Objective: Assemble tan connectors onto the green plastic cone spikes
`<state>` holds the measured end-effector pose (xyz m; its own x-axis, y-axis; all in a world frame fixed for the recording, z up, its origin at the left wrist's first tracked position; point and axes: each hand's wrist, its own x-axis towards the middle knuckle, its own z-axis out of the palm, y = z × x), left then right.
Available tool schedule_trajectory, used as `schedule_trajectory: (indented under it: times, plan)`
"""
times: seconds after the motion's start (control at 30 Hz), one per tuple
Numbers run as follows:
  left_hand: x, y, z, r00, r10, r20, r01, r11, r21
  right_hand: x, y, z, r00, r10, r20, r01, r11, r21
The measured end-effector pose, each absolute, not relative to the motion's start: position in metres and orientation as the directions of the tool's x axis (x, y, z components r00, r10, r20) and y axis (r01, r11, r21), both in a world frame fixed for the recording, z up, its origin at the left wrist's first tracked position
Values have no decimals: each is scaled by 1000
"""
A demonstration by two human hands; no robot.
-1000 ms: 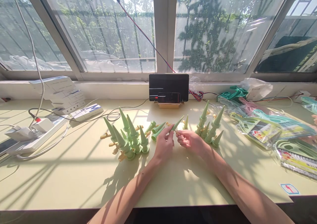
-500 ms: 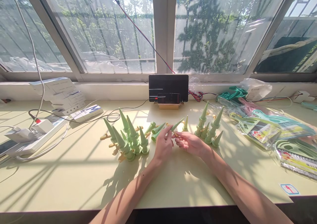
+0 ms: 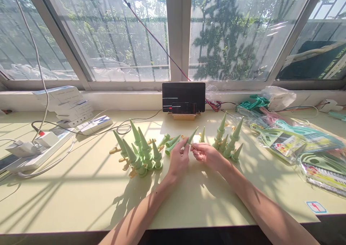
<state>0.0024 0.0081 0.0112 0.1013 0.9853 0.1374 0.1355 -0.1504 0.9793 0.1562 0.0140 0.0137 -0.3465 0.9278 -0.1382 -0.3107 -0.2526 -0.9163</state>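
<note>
My left hand pinches a green plastic cone spike whose tip points up and to the right. My right hand is closed just to its right, fingertips meeting the cone's base and holding a small tan part that I cannot make out clearly. A cluster of upright green cones with tan fittings stands to the left of my hands. Another group of upright cones stands to the right. A few loose cones lie behind my left hand.
A black screen with a phone on a wooden stand sits at the windowsill. A power strip, cables and boxes lie at the left. Packaged plastic goods in bags crowd the right side. The yellow-green tabletop ends at the near edge.
My hands have stayed in place while the cone tilted a little more upright. My right fingers closed in toward its base.
</note>
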Motion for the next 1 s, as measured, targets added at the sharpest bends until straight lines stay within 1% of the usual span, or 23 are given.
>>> schedule_trajectory:
  times: [0.07, 0.13, 0.2, 0.27, 0.33, 0.4, 0.5, 0.57, 0.67, 0.73, 0.8, 0.87, 0.93, 1.0]
  plan:
    - [2, 9, 10, 101, 985, 141, 153, -155, 976, 154, 14, 14, -281, 956, -87, -162, -136, -977]
    - [2, 9, 10, 99, 985, 138, 166, -154, 974, 152, 13, 13, -201, 980, 10, 54, 21, -998]
    - [1, 9, 10, 96, 986, 133, 178, -148, 973, 150, 13, 11, -138, 978, 156, 267, 188, -945]
    - [1, 9, 10, 87, 988, 130, 188, -145, 971, 148, 12, 9, -112, 952, 286, 418, 306, -855]
    - [0, 8, 11, 84, 988, 133, 197, -147, 969, 148, 11, 7, -113, 926, 360, 497, 367, -786]
    - [0, 8, 12, 83, 987, 135, 203, -149, 968, 148, 10, 6, -120, 911, 394, 528, 395, -752]
    - [0, 8, 12, 83, 987, 137, 211, -152, 965, 149, 10, 6, -132, 896, 423, 539, 423, -728]
    - [0, 8, 11, 85, 986, 144, 214, -159, 964, 149, 10, 7, -130, 898, 420, 534, 420, -734]
    - [-1, 8, 11, 94, 983, 155, 206, -171, 963, 148, 11, 7, -121, 920, 373, 502, 381, -776]
    - [-1, 8, 12, 101, 983, 153, 198, -170, 965, 148, 13, 6, -122, 940, 318, 453, 337, -825]
    - [-2, 9, 12, 106, 984, 146, 188, -164, 968, 149, 15, 4, -127, 965, 230, 360, 261, -896]
    - [-1, 8, 12, 107, 984, 141, 173, -158, 972, 150, 17, 4, -139, 984, 115, 230, 145, -962]
    - [-1, 8, 12, 109, 985, 138, 145, -153, 978, 151, 17, 6, -170, 985, 18, 87, 33, -996]
    - [-1, 8, 12, 114, 984, 136, 118, -149, 982, 153, 16, 9, -224, 974, -43, -67, -60, -996]
